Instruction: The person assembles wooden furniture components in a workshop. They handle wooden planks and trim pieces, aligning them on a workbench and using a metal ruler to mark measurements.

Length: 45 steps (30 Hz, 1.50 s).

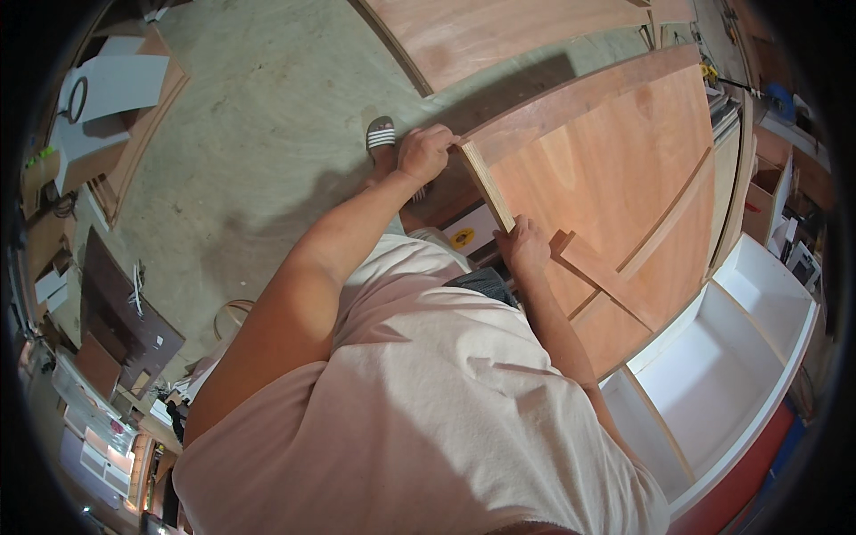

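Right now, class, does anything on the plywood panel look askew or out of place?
Yes: a short wooden strip lies across a longer strip on the plywood panel, and both look askew to its edges.

Left arm is kinda winged out, elbow off to the left, forearm angling far and right. Left hand is the farther of the two, back of it showing, fingers curled in. Right arm reaches far and a bit left, and the right hand sits nearer, back up, fingers bent.
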{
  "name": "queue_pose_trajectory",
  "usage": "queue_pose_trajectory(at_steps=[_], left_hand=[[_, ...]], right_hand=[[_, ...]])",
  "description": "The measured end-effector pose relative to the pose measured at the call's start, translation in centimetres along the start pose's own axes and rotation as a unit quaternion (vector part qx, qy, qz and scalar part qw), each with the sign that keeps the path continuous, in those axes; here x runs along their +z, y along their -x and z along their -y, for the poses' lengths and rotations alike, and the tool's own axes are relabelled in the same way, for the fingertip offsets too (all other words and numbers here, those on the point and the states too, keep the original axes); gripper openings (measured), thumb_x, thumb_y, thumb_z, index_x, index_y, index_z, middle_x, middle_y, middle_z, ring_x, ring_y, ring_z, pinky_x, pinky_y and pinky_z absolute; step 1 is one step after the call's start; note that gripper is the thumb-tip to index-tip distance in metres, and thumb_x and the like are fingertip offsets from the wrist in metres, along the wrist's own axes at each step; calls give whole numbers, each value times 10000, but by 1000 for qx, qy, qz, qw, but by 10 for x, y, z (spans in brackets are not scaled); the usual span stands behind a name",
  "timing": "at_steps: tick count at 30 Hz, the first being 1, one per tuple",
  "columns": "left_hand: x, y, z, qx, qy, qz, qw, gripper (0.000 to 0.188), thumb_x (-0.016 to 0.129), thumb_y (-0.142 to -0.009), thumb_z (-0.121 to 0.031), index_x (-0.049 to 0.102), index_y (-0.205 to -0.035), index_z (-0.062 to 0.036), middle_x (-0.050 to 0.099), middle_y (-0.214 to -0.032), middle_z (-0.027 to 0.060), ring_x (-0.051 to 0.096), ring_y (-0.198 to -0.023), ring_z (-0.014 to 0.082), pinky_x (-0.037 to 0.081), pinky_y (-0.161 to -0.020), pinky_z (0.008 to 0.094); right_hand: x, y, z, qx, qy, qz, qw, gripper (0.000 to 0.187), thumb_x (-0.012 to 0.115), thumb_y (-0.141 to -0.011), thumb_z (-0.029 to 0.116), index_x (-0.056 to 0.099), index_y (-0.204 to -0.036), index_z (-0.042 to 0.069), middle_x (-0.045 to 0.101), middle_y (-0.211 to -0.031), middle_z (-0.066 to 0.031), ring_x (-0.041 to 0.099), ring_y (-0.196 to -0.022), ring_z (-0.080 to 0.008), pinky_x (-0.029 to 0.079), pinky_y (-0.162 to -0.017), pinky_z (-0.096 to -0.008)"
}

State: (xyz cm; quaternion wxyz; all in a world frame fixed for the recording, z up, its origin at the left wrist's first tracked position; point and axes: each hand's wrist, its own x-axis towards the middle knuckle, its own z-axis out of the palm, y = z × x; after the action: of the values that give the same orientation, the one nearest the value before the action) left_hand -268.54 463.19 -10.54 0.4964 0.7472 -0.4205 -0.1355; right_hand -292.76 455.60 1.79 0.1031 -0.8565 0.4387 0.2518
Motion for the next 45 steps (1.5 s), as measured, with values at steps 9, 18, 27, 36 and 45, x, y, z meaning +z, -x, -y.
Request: queue_pose_trajectory(at_steps=[9,18,27,36,45], left_hand=[[-3,4,-5,-41,41,-8,998,159,668,-764,-24,722,-888,-107,701,-890,73,676,-814,316,542,-700,421],[-4,7,-11,-56,46,-4,997,264,599,-742,34,716,-936,-102,695,-950,79,674,-847,323,548,-725,413],[1,9,-8,-78,46,12,996,331,558,-724,80,711,-973,-74,691,-1003,93,666,-938,318,542,-797,410],[0,3,-11,-55,41,-21,997,197,604,-756,47,715,-860,-77,697,-888,85,675,-799,318,540,-695,417],[-3,0,-6,-46,31,12,998,112,645,-792,7,702,-846,-73,692,-870,86,668,-797,317,519,-699,405]], right_hand=[[-29,-43,-47,-145,-118,-137,973,596,724,-825,429,510,-1317,171,580,-1167,-124,647,-997,-342,550,-737,-446],[-111,-155,13,-327,160,-23,931,697,583,-864,142,351,-1515,237,343,-1555,-194,704,-890,-364,586,-698,-434],[-95,-184,25,-419,212,-15,883,513,462,-946,145,430,-1457,189,507,-1363,-168,701,-952,-324,582,-758,-426],[-101,-185,36,-415,255,8,873,440,445,-963,206,485,-1400,174,531,-1334,-155,712,-905,-304,572,-732,-415],[-100,-189,35,-428,227,16,875,415,431,-964,204,510,-1370,163,543,-1344,-152,703,-925,-318,563,-758,-423]])
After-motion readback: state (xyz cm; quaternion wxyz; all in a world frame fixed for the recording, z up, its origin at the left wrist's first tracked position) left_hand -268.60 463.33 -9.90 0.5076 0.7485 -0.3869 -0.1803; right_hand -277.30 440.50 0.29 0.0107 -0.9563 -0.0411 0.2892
